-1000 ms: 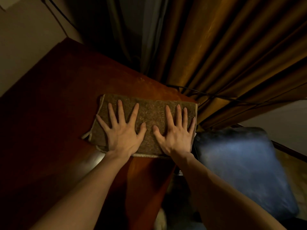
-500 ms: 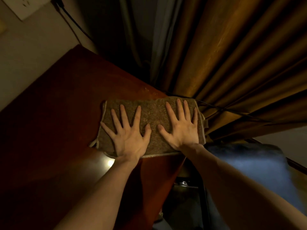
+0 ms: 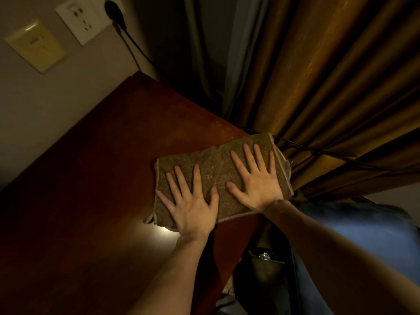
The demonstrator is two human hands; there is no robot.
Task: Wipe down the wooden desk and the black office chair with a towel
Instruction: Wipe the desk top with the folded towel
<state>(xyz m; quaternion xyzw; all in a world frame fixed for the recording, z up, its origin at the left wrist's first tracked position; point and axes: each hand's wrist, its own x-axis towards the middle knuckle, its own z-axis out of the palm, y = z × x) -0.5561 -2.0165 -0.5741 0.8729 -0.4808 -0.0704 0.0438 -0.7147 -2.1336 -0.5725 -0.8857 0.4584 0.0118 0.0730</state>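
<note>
A brown folded towel (image 3: 216, 169) lies flat on the reddish wooden desk (image 3: 95, 201), at the desk's far right corner, its right edge hanging slightly past the desk. My left hand (image 3: 193, 208) presses on the towel's near left part with fingers spread straight. My right hand (image 3: 256, 180) presses on its right part, fingers also spread. The dark office chair (image 3: 354, 244) shows at the lower right, partly hidden behind my right forearm.
Golden-brown curtains (image 3: 318, 87) hang right behind the desk's far edge. A black cable (image 3: 322, 152) runs across the curtains by the towel. On the wall at upper left are a white socket (image 3: 84, 21) with a plug and a cream switch plate (image 3: 36, 45).
Both hands have slid the towel away from me and to the right, up to the desk's far right corner. The view has tilted up, bringing the wall socket in.
</note>
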